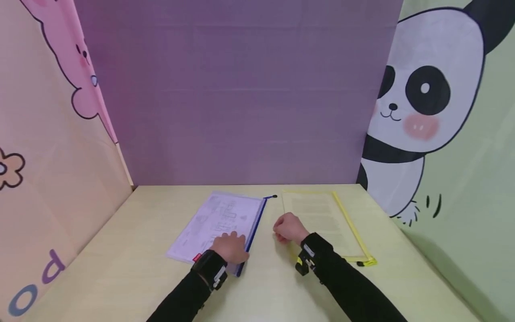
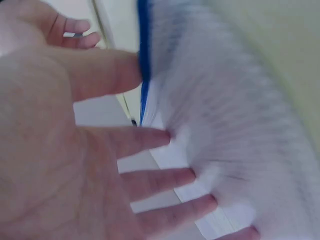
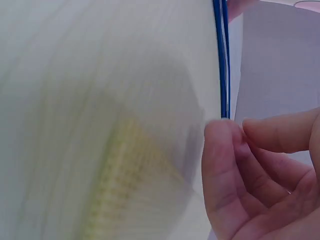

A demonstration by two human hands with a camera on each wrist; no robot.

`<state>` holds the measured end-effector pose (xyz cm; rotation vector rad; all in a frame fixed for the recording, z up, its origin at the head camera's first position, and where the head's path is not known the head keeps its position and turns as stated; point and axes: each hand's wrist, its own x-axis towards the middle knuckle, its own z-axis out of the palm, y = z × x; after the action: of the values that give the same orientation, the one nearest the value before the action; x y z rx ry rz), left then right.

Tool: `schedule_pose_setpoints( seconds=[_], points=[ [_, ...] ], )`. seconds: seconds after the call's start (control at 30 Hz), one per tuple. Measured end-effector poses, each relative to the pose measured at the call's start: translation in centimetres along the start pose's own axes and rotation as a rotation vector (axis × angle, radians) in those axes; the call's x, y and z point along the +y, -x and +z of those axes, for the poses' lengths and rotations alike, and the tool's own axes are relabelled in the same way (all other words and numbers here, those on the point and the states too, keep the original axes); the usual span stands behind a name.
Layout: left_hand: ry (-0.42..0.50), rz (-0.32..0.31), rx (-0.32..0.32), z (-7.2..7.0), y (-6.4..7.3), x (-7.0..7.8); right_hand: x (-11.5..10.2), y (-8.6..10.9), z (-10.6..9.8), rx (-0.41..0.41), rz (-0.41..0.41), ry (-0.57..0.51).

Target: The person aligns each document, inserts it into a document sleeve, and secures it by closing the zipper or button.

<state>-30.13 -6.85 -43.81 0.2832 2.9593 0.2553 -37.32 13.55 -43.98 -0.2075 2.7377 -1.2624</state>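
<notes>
A clear mesh zipper pouch with a blue zipper edge [image 1: 201, 228] lies left of centre on the table, printed papers inside it. My left hand [image 1: 230, 247] rests on its near right corner. In the left wrist view the left fingers [image 2: 165, 177] are spread and touch the mesh, with the thumb at the blue edge. My right hand [image 1: 291, 228] is over the left edge of a yellow-edged zipper pouch [image 1: 322, 214] that also contains printed paper. In the right wrist view the right fingers [image 3: 220, 165] are loosely curled, with nothing seen between them and the thumb.
The pale wooden table [image 1: 120, 277] meets a purple back panel [image 1: 249, 98]. Printed side panels stand left and right, the right one with a panda [image 1: 426, 89]. A blue zipper pull [image 1: 275, 196] sticks out at the far end; a dark-tipped yellow one [image 1: 360, 264] lies near.
</notes>
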Motion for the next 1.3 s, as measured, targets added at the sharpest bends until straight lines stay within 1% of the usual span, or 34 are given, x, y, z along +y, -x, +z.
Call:
schedule_pose_setpoints(
  seconds=[0.13,0.23,0.37,0.43,0.47,0.53,0.67,0.7,0.8,1.0,1.1,1.2,1.3],
  points=[
    [-0.007,0.051,-0.037,-0.1,0.0,-1.3,0.8,-0.5,-0.5,0.046,-0.054,0.157],
    [-0.013,0.078,-0.061,-0.3,0.2,-2.3,1.7,-1.0,-1.0,0.092,-0.105,0.268],
    [-0.003,0.11,-0.083,-0.8,0.7,-3.4,2.6,-1.4,-1.8,0.124,-0.132,0.347],
    [0.007,0.125,-0.085,-0.9,0.8,-3.8,2.7,-1.4,-2.2,0.125,-0.13,0.384],
    [0.014,0.131,-0.081,-0.8,0.8,-4.1,2.6,-1.4,-2.3,0.127,-0.132,0.406],
    [0.028,0.132,-0.091,-1.0,0.8,-4.5,2.5,-1.3,-2.5,0.128,-0.151,0.461],
    [0.04,0.125,-0.124,-1.4,0.7,-5.2,2.6,-1.3,-2.6,0.156,-0.253,0.61],
    [0.041,0.124,-0.136,-1.7,0.8,-5.2,2.8,-1.4,-2.6,0.162,-0.276,0.644],
    [0.056,0.129,-0.146,-1.9,0.8,-5.6,3.2,-1.8,-2.6,0.167,-0.327,0.72],
    [0.103,0.128,-0.151,-2.0,1.0,-5.8,4.3,-2.8,-2.7,0.179,-0.352,0.787],
    [0.107,0.124,-0.15,-2.0,1.1,-5.8,4.4,-3.1,-3.0,0.168,-0.334,0.808],
    [0.1,0.115,-0.146,-2.0,1.1,-5.7,4.4,-3.1,-3.7,0.112,-0.277,0.753],
    [0.086,0.106,-0.137,-2.0,1.1,-5.5,4.2,-3.1,-4.4,0.068,-0.223,0.636]
  ],
)
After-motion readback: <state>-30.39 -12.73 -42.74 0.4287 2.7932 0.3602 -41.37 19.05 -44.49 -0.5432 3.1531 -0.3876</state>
